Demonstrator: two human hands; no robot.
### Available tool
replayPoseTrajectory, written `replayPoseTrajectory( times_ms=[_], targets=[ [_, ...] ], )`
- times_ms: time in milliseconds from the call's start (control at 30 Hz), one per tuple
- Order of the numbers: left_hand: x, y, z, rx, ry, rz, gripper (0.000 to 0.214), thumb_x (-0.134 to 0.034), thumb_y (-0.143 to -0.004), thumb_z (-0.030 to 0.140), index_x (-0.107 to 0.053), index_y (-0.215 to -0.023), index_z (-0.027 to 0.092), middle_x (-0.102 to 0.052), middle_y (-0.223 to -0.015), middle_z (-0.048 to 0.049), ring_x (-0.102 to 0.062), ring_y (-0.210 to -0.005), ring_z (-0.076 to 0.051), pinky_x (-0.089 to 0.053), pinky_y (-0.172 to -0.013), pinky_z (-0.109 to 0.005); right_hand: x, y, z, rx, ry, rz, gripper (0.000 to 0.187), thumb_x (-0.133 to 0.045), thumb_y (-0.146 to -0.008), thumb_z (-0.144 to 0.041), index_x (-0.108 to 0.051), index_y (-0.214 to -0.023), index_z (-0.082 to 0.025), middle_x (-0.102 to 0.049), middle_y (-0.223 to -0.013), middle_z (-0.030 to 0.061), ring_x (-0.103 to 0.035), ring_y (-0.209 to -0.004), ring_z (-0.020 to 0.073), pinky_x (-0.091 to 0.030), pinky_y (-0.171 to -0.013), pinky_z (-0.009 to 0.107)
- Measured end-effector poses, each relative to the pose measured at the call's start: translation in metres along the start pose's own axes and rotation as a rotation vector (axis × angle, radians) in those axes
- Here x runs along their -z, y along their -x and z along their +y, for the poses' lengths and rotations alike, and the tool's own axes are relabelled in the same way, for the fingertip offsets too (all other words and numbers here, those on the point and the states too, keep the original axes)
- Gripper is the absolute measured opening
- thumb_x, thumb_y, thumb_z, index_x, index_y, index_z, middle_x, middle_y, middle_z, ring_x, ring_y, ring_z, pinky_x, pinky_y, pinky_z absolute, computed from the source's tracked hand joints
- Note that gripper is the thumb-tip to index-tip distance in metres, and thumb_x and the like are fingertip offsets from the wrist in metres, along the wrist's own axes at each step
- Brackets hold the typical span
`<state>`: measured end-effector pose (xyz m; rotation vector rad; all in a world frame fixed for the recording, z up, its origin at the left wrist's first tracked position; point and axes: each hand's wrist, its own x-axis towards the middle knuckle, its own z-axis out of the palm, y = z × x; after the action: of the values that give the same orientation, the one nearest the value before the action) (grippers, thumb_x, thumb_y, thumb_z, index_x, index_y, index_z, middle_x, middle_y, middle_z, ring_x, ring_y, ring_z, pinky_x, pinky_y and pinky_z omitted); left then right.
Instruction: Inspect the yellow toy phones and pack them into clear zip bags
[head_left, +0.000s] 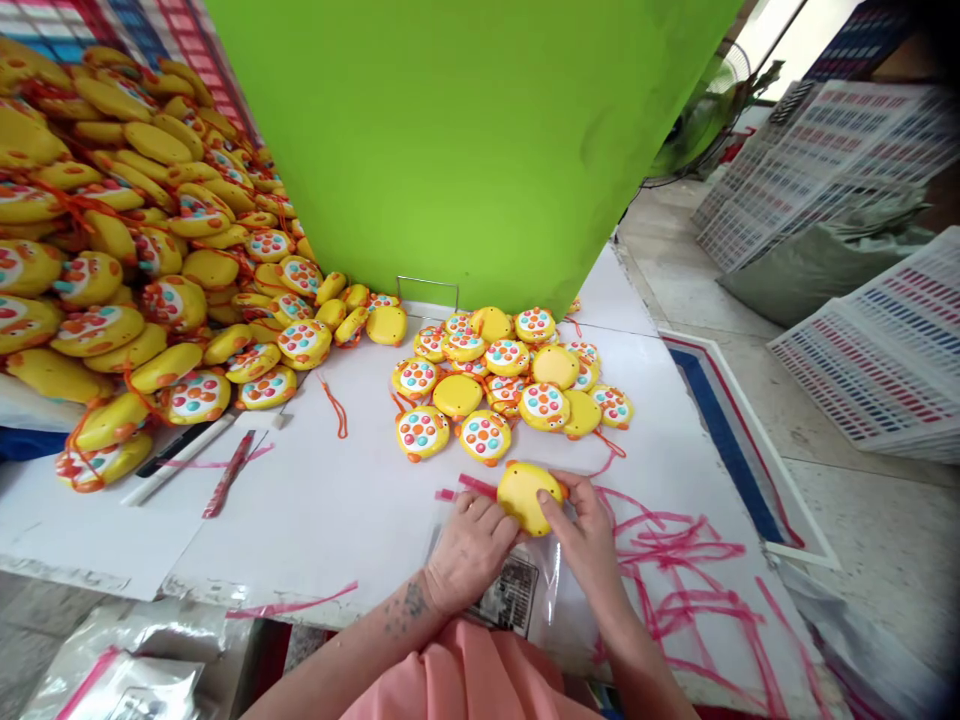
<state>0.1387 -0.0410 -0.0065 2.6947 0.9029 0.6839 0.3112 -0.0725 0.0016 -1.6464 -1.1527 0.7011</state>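
Note:
My right hand (586,525) holds a yellow animal-shaped toy (529,495), plain back up, thumb on its face and fingers around its right edge. At the toy's lower left edge my left hand (472,550) is closed, knuckles up, over a clear plastic bag (551,590) with black print. It seems to grip the bag, though its fingertips are mostly hidden. Just beyond the hands lies a group of similar toys (486,436), some showing white fronts with coloured buttons, others their yellow backs. Orange cords hang from several.
A large heap of the toys (157,145) fills the left. Behind the group stands a green panel (465,150). Pink plastic strips (697,600) litter the right side. A red-handled tool (229,475) and a white stick (180,460) lie left. Crates (885,350) stand on the floor.

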Motion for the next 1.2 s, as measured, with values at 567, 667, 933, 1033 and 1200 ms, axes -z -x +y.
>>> replayPoseTrajectory(
  times_ms=[567, 667, 933, 1033, 1200],
  targets=[
    [0.024, -0.016, 0.006, 0.287, 0.374, -0.09, 0.011, -0.054, -0.09, 0.023, -0.055, -0.08, 0.018, -0.063, -0.08, -0.0019, -0.057, -0.081, -0.018, -0.046, -0.081, -0.034, 0.0, 0.012, 0.0, 0.171, 0.226, -0.106, 0.029, -0.045, -0.093, -0.028, -0.061, -0.116, -0.024, -0.067, -0.108, 0.0081, -0.063, -0.097, 0.0246, -0.05, -0.082, 0.042],
    [0.035, -0.015, 0.007, 0.29, 0.477, -0.042, 0.009, -0.056, -0.089, 0.024, -0.056, -0.082, 0.019, -0.063, -0.081, -0.0011, -0.056, -0.083, -0.017, -0.046, -0.084, -0.033, -0.005, 0.014, -0.005, 0.17, 0.178, -0.001, 0.028, -0.046, -0.092, -0.028, -0.06, -0.116, -0.022, -0.067, -0.109, 0.0084, -0.062, -0.098, 0.0237, -0.05, -0.084, 0.04],
    [0.035, -0.003, -0.02, 0.686, 1.002, 0.049, 0.048, -0.051, -0.09, 0.035, -0.036, -0.132, 0.019, -0.056, -0.119, -0.0107, -0.061, -0.09, -0.017, -0.051, -0.075, -0.031, -0.002, 0.024, -0.015, 0.202, 0.049, 0.12, 0.02, -0.048, -0.093, -0.029, -0.061, -0.108, -0.023, -0.067, -0.099, 0.0065, -0.064, -0.082, 0.0197, -0.052, -0.075, 0.034],
    [0.032, -0.002, -0.018, 0.7, 1.097, -0.043, 0.026, -0.05, -0.09, 0.036, -0.056, -0.106, 0.015, -0.063, -0.089, -0.0034, -0.059, -0.077, -0.014, -0.047, -0.068, -0.025, -0.004, 0.022, -0.018, 0.191, 0.046, 0.115, 0.022, -0.048, -0.093, -0.028, -0.06, -0.11, -0.023, -0.066, -0.096, 0.0062, -0.064, -0.077, 0.0194, -0.053, -0.072, 0.035],
    [0.037, -0.003, -0.005, 0.743, 1.072, -0.052, 0.02, -0.046, -0.091, 0.032, -0.059, -0.09, 0.017, -0.064, -0.078, 0.0, -0.057, -0.067, -0.013, -0.042, -0.06, -0.022, -0.002, 0.01, -0.028, 0.443, 0.295, 0.117, 0.029, -0.052, -0.09, -0.019, -0.059, -0.117, -0.025, -0.064, -0.109, 0.0076, -0.057, -0.104, 0.0249, -0.046, -0.091, 0.045]
  ],
)
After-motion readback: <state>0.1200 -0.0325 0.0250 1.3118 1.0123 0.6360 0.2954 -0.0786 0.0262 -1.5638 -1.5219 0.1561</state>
